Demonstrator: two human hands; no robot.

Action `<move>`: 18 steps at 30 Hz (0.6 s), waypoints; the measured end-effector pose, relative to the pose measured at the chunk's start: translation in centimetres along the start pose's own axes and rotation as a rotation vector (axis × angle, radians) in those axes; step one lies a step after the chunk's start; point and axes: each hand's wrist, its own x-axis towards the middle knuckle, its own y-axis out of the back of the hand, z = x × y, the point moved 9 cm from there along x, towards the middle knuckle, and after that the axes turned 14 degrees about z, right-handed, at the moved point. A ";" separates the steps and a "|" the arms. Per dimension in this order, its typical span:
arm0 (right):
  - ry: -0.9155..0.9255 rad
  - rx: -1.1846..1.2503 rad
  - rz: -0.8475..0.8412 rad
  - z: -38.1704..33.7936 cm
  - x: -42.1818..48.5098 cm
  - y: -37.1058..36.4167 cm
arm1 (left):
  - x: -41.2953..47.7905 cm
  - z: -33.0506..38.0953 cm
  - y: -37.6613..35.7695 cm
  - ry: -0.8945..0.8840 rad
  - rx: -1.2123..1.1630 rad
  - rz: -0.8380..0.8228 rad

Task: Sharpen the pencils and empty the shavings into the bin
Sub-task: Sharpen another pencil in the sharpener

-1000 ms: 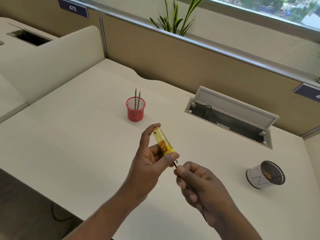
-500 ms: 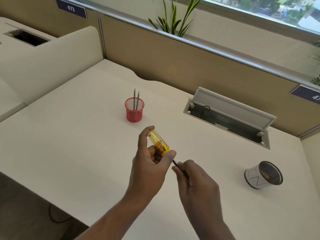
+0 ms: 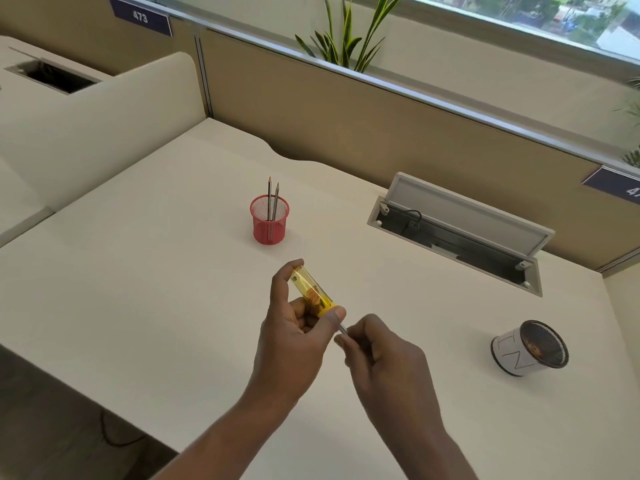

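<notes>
A person stood at a pale desk [image 3: 138, 271], both bare hands raised above it. The left hand [image 3: 294, 334] gripped a clear yellow sharpener [image 3: 311, 294], thumb at its near end and forefinger at its far end, so the tube tilted up and away; orange shavings [image 3: 314, 293] showed inside it. The right hand [image 3: 384, 358] was closed around a pencil [image 3: 342, 328], of which only a short stretch showed between the fingers and the sharpener's near end, where it went in. Taking the sharpener as the landmark: beyond it, slightly left, a red mesh cup [image 3: 269, 223] stood upright on the desk with two pencils [image 3: 272, 202] in it, points up. Beyond it to the right, a cable hatch [image 3: 460, 230] in the desk stood open, its lid propped up. To the right and a little nearer, well apart, a small bin [image 3: 530, 348] with a white paper wrap lay tipped, its dark mesh mouth facing right.
</notes>
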 end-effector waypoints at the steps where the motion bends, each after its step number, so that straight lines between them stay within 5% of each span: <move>1: -0.015 0.016 -0.005 0.0 0.0 -0.1 | 0.0 -0.1 -0.1 0.009 -0.008 -0.009; 7: -0.259 0.265 -0.189 1.2 0.0 -1.2 | 0.6 0.0 -0.6 0.078 -0.087 -0.105; 18: -0.311 0.357 -0.176 2.0 -0.1 -1.4 | 3.0 0.4 0.4 0.238 -0.308 -0.047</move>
